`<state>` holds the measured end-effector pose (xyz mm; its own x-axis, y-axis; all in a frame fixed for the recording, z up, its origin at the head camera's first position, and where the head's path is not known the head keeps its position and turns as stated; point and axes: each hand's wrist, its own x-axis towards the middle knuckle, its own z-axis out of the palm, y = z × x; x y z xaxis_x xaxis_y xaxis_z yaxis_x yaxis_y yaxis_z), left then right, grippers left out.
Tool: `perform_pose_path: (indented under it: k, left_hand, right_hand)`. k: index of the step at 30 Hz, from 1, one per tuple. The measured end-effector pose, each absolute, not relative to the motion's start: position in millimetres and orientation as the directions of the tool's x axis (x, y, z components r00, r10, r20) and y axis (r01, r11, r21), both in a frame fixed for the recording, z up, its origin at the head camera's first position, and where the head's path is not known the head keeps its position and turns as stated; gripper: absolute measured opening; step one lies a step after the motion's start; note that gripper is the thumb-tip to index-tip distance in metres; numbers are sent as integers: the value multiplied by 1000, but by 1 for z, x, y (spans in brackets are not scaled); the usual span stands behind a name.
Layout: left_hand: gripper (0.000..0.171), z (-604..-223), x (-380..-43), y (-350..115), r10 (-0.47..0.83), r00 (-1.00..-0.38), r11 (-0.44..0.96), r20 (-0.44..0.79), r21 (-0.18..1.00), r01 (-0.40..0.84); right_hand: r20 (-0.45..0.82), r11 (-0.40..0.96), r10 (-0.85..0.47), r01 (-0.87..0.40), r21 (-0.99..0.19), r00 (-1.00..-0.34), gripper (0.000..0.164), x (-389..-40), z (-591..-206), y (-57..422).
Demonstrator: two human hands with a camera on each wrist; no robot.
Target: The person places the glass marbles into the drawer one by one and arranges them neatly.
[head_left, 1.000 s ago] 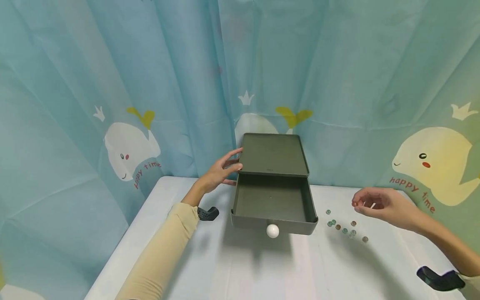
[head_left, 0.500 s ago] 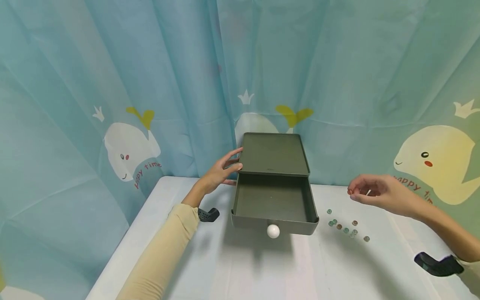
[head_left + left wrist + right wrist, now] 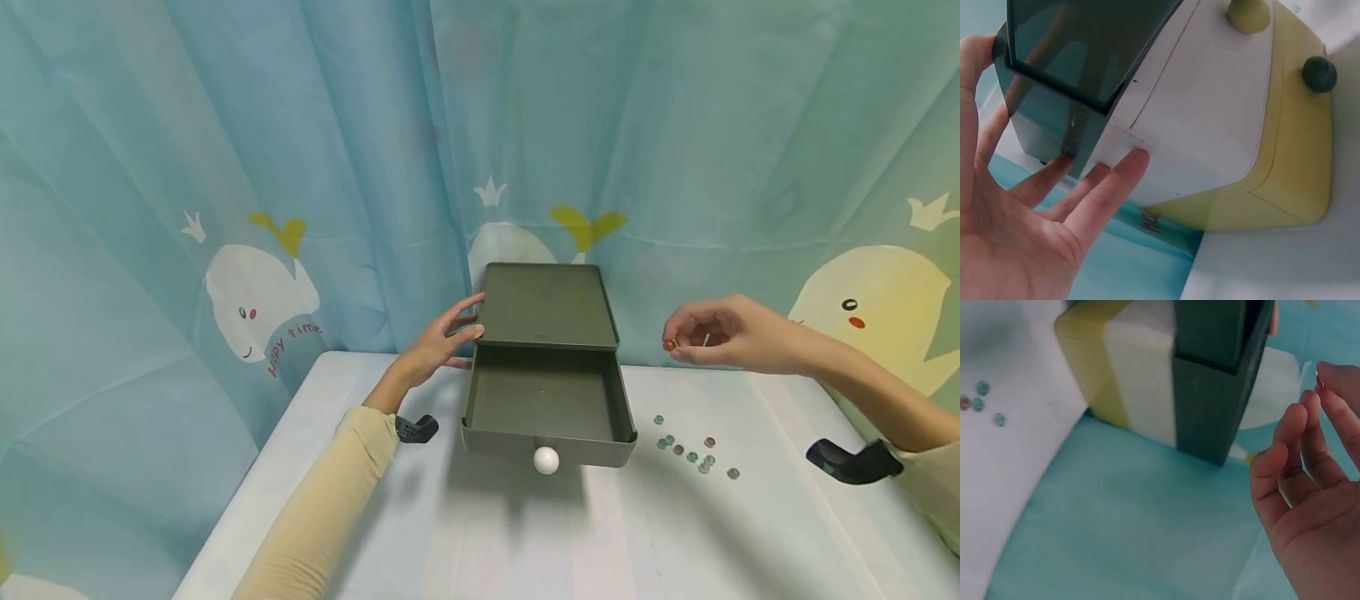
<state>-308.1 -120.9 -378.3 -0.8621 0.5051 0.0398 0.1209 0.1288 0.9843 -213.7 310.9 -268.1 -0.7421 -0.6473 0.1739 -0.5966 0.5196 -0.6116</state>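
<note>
A stacked drawer box has a dark green top tier [image 3: 547,304], a white middle tier [image 3: 1210,106] and a yellow bottom tier [image 3: 1300,150]. Its green top drawer [image 3: 543,392] is pulled out, a round white knob [image 3: 546,460] on its front. My left hand [image 3: 431,346] rests spread fingers against the box's left side, touching the green and white tiers. To the right of the box, my right hand [image 3: 742,337] is raised above the table, pinching a small orange-red glass bead [image 3: 670,344] between thumb and forefinger. The bead shows partly between the fingertips in the right wrist view.
Several loose green, clear and brownish glass beads [image 3: 692,457] lie on the white table [image 3: 525,550], right of the drawer. A blue curtain [image 3: 360,167] printed with whales hangs close behind the box. Lower drawers have a yellow knob [image 3: 1249,14] and a green knob [image 3: 1319,74].
My right hand has risen and moved left toward the box, carrying the orange-red bead. My left hand and the pulled-out drawer have stayed where they were.
</note>
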Motion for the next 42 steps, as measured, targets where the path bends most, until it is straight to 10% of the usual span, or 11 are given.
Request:
perform_pose_path:
  k: [42]
  left_hand:
    - [60,-384,-308,-119,489,-871,137,51,982,134]
  right_hand:
    - [-37,344,-895,-636,-690,-444,8,-271,-280,131]
